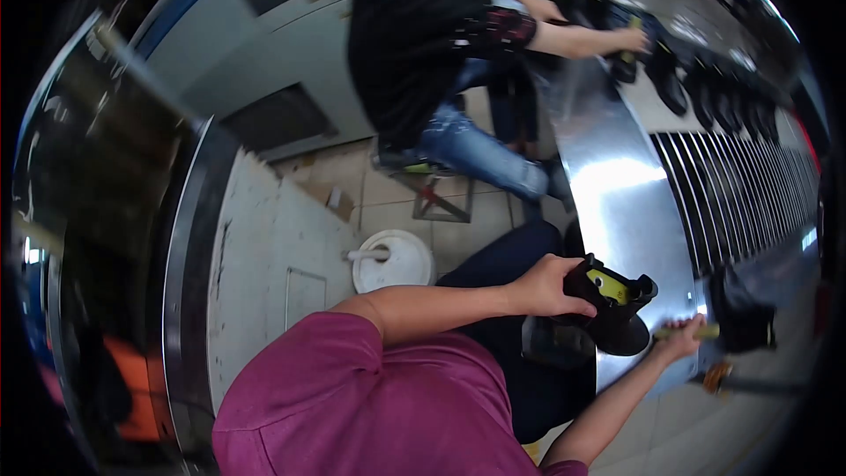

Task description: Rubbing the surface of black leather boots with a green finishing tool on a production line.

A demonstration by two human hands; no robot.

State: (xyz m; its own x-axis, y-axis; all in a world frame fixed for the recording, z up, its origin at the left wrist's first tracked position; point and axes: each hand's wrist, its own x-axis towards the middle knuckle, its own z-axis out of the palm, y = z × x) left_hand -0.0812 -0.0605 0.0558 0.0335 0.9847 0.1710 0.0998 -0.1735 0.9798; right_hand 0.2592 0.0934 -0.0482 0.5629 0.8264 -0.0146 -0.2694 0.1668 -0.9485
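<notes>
My left hand [548,286] grips the side of a black boot [619,332] over the near end of the shiny metal bench [608,159]. A yellow-green shoe last [606,285] shows in the boot's opening, and the toe points toward the lower right. To the right, my right hand [679,341] is closed around a tool with a yellowish handle [707,332]; its working end cannot be made out. Just beyond that hand stands another black boot [743,310].
A roller conveyor [736,198] runs along the bench's right side, with a row of black boots [718,101] farther back. A co-worker [432,44] sits beyond, handling a boot. On the floor at left stands a white bucket [410,260], beside a pale cabinet [282,273].
</notes>
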